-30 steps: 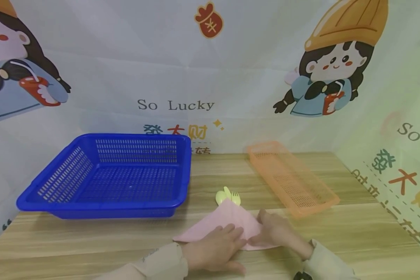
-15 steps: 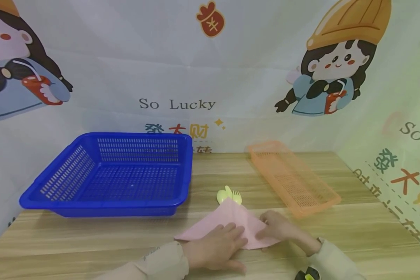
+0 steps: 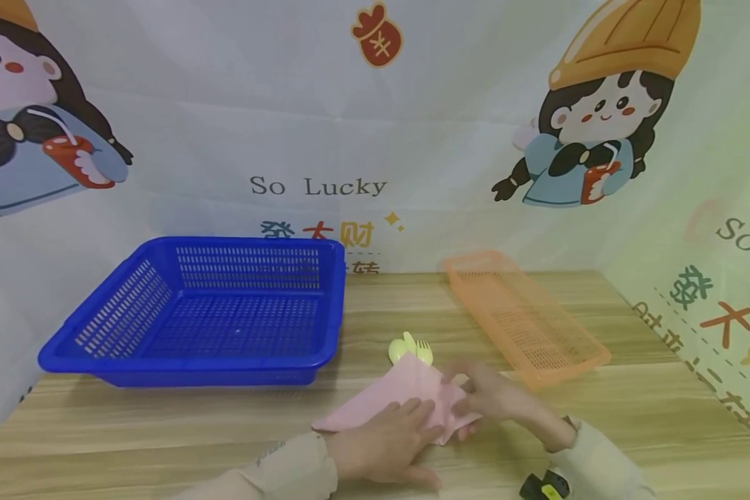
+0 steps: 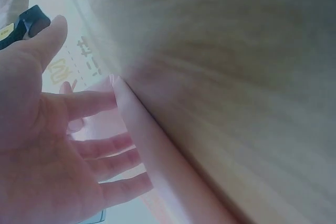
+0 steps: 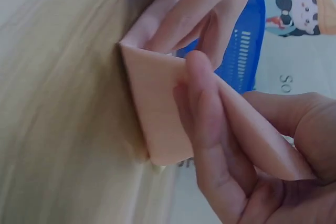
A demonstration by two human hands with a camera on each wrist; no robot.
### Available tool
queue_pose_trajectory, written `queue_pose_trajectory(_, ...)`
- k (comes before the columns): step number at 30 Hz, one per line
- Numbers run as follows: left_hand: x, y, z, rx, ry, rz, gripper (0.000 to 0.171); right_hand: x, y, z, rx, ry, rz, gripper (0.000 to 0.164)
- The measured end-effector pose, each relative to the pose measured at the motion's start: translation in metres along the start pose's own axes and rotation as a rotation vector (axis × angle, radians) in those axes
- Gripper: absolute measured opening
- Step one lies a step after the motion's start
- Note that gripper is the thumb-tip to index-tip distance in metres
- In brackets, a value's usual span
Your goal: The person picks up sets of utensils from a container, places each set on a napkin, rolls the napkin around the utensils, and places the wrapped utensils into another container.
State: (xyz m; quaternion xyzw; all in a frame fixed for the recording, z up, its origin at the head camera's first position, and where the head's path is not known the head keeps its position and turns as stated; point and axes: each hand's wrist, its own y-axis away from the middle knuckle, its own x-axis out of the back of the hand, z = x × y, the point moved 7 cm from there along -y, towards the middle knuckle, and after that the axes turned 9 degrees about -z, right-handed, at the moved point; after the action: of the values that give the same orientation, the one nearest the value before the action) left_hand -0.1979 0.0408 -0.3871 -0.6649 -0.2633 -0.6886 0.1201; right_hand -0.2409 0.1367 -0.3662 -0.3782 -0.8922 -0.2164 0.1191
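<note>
A pink cloth napkin (image 3: 378,397) lies folded to a point on the table. Out from under its far tip stick a pale yellow-green spoon (image 3: 396,352), a fork (image 3: 423,353) and a narrow round-ended piece (image 3: 408,339), their lower parts covered. My left hand (image 3: 384,441) rests on the napkin with fingers straight and spread. The right hand (image 3: 496,394) holds the napkin's right corner, lifted and folding inward; in the right wrist view the raised flap (image 5: 257,129) sits between thumb and fingers. From the left wrist, the napkin's near edge (image 4: 163,156) runs past my fingertips.
At the left stands a large blue plastic basket (image 3: 194,364) with slotted walls. A shallow orange basket (image 3: 537,380) lies slantwise at the back right. Behind the wooden table (image 3: 162,437) hangs a printed cloth backdrop (image 3: 312,125).
The right hand has raised the napkin's right corner off the table and brought it left, toward the middle. My left hand stays in place on the napkin.
</note>
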Motion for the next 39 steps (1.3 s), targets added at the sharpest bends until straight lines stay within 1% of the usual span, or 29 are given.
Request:
queue_pose_trajectory(2,0.001,0.000,0.000,-0.002,-0.010,0.008,0.067,-0.002,-0.001,-0.004,-0.007,0.055,0.015,0.024)
queue_pose_trajectory(4,0.001,0.000,0.001,-0.008,-0.036,0.025,0.067,-0.004,-0.002,-0.008,-0.019,0.129,0.049,0.016)
queue_pose_trajectory(6,0.002,0.000,0.000,-0.006,-0.048,0.030,0.067,-0.006,-0.003,-0.011,-0.036,0.166,0.090,0.017)
queue_pose_trajectory(10,0.003,0.002,-0.001,0.008,-0.043,0.022,0.070,-0.009,-0.005,-0.019,-0.082,0.283,0.185,0.018)
queue_pose_trajectory(11,0.003,0.002,-0.002,0.005,-0.040,0.020,0.070,-0.010,-0.006,-0.020,-0.093,0.296,0.203,0.019)
queue_pose_trajectory(14,0.004,0.003,-0.004,-0.017,0.035,0.027,0.067,-0.013,-0.007,-0.026,-0.103,0.371,0.249,0.020)
queue_pose_trajectory(16,0.005,0.003,-0.006,-0.048,0.115,0.040,0.062,-0.015,-0.007,-0.029,-0.090,0.411,0.271,0.023)
queue_pose_trajectory(19,0.008,0.003,-0.009,-0.116,0.242,0.072,0.046,-0.018,-0.007,-0.035,-0.056,0.469,0.298,0.025)
queue_pose_trajectory(22,0.009,0.003,-0.014,-0.142,0.348,0.080,0.032,-0.023,-0.006,-0.041,-0.008,0.542,0.332,0.029)
queue_pose_trajectory(25,0.007,0.003,-0.022,-0.106,0.503,0.064,0.023,-0.026,-0.006,-0.045,0.024,0.594,0.364,0.034)
queue_pose_trajectory(26,0.006,0.004,-0.026,-0.080,0.557,0.059,0.021,-0.027,-0.005,-0.045,0.028,0.603,0.371,0.035)
queue_pose_trajectory(29,0.007,0.004,-0.035,-0.050,0.700,0.069,0.015,-0.029,-0.005,-0.046,0.027,0.616,0.382,0.039)
queue_pose_trajectory(30,0.006,0.004,-0.038,-0.033,0.765,0.071,0.015,-0.029,-0.005,-0.046,0.030,0.619,0.385,0.040)
queue_pose_trajectory(31,0.006,0.004,-0.042,-0.017,0.827,0.072,0.016,-0.030,-0.005,-0.046,0.035,0.621,0.387,0.041)
queue_pose_trajectory(33,0.003,0.004,-0.047,0.021,0.995,0.075,0.022,-0.031,-0.005,-0.048,0.058,0.640,0.396,0.042)
queue_pose_trajectory(34,0.001,0.004,-0.050,0.038,1.104,0.076,0.025,-0.032,-0.005,-0.048,0.074,0.647,0.402,0.043)
queue_pose_trajectory(36,-0.003,0.003,-0.054,0.074,1.294,0.084,0.032,-0.035,-0.005,-0.050,0.111,0.646,0.408,0.043)
queue_pose_trajectory(37,-0.005,0.003,-0.055,0.084,1.368,0.083,0.037,-0.036,-0.005,-0.050,0.133,0.653,0.414,0.044)
queue_pose_trajectory(39,-0.009,0.002,-0.055,0.094,1.485,0.080,0.045,-0.038,-0.003,-0.051,0.176,0.679,0.436,0.046)
